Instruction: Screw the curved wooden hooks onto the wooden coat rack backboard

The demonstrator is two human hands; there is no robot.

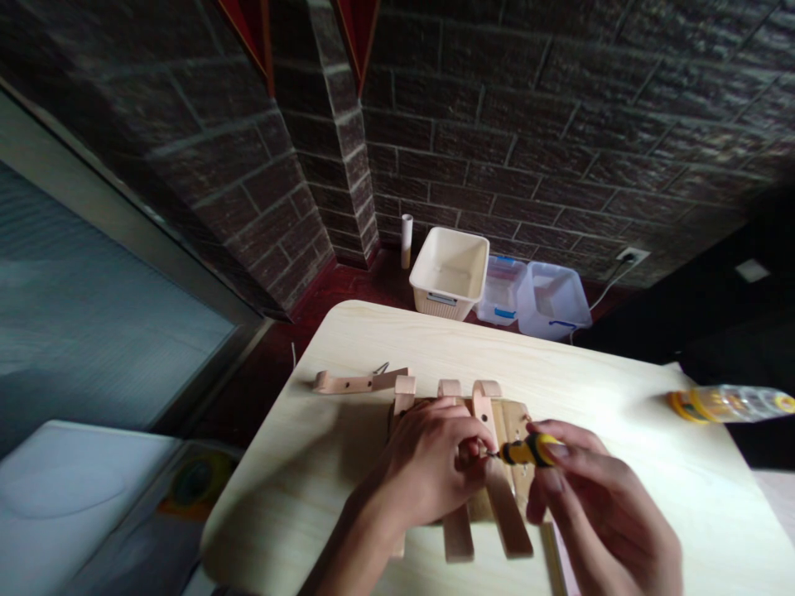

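Note:
My right hand (599,488) is closed around a yellow-and-black screwdriver (531,451), its shaft pointing left. The screwdriver's tip meets the pinched fingers of my left hand (435,447); what they hold there is too small and hidden to make out. Beneath both hands lies a brown wooden board (515,422) with small metal bits on it. Several flat tan strips with curled upper ends cross the board, among them a right-hand strip (510,517) and a middle strip (458,534). Part of the board and strips is covered by my left hand.
Another curled strip (348,384) with holes lies at the table's far left, beside a small metal piece (381,368). A clear bottle with yellow ends (733,404) rests at the right. Beyond the table (590,372) stand a cream bin (450,261) and clear plastic boxes (552,298).

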